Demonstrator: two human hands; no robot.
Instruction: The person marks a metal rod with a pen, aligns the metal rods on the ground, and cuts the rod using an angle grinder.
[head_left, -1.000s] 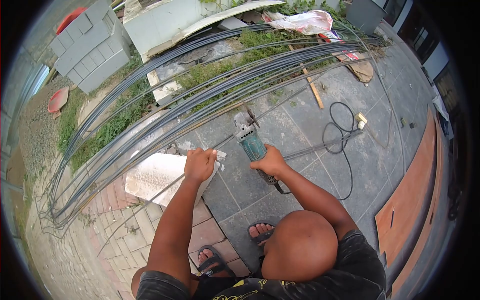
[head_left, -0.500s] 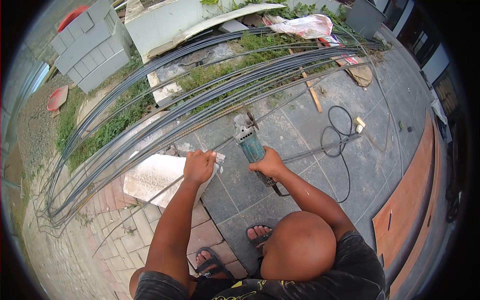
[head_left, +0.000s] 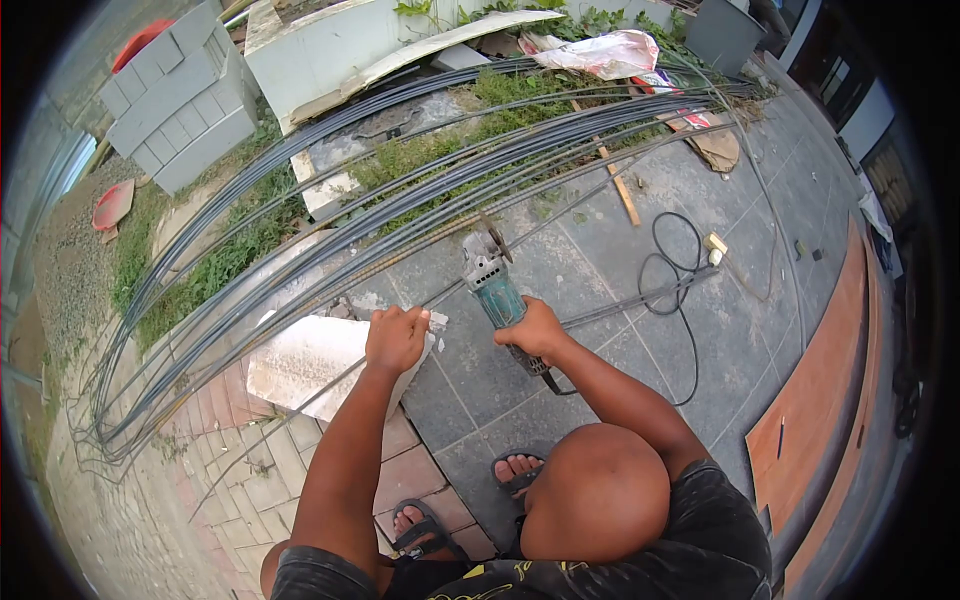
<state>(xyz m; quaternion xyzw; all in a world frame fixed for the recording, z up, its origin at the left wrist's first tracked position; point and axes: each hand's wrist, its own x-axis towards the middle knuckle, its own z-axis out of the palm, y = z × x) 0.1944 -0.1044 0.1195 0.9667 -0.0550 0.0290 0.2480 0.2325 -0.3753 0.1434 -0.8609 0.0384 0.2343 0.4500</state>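
My right hand (head_left: 532, 328) is wrapped round the teal body of an angle grinder (head_left: 497, 298). The grinder's grey head and cutting disc (head_left: 494, 236) point away from me, with the disc at or very near a thin steel rod; whether they touch I cannot tell. My left hand (head_left: 397, 340) is closed on that steel rod (head_left: 275, 428), above a white block (head_left: 307, 362). From my grip the rod runs down to the left over the bricks and up to the right past the grinder's head.
Long bundled steel rods (head_left: 430, 168) curve across the ground ahead, over weeds. A black power cord (head_left: 690, 340) loops to a plug connection (head_left: 715, 248) on the right. Brown boards (head_left: 815, 400) lie at far right. A wooden stick (head_left: 620, 190) rests on the grey tiles.
The grinder and my right hand have shifted very slightly left. My left hand keeps its hold on the rod, whose lower end has moved a little. The view has shifted slightly.
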